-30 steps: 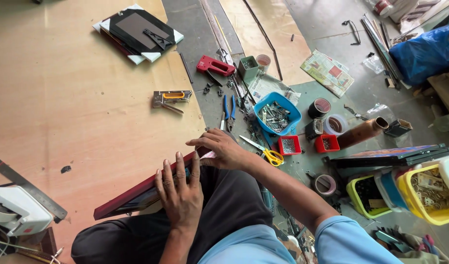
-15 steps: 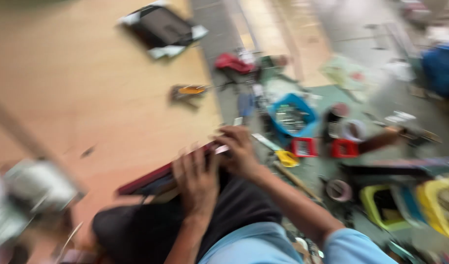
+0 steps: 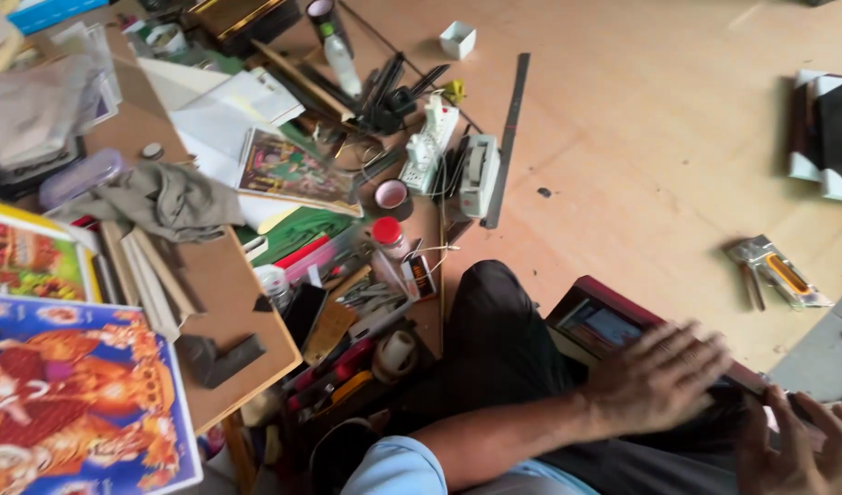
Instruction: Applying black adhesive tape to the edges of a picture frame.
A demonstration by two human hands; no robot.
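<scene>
A picture frame (image 3: 604, 321) with a dark red moulding lies across my lap, over my black trousers. My left hand (image 3: 659, 376) rests palm down on it with fingers spread, pressing on its middle. My right hand (image 3: 797, 449) sits at the bottom right corner of the view, fingers curled over the frame's far end. Part of the frame is hidden under both hands.
A staple gun (image 3: 774, 270) lies on the plywood floor to the right, and a wrapped black frame (image 3: 829, 137) is at the right edge. A long metal ruler (image 3: 508, 137), white power strip (image 3: 430, 137), red-capped bottle (image 3: 387, 234), tape roll (image 3: 398, 353), grey cloth (image 3: 169, 197) and colourful prints (image 3: 72, 403) crowd the left.
The view has swung left, off the blue tray and buckets onto the cluttered pile of tools and prints. Both hands have stayed on the frame on my lap.
</scene>
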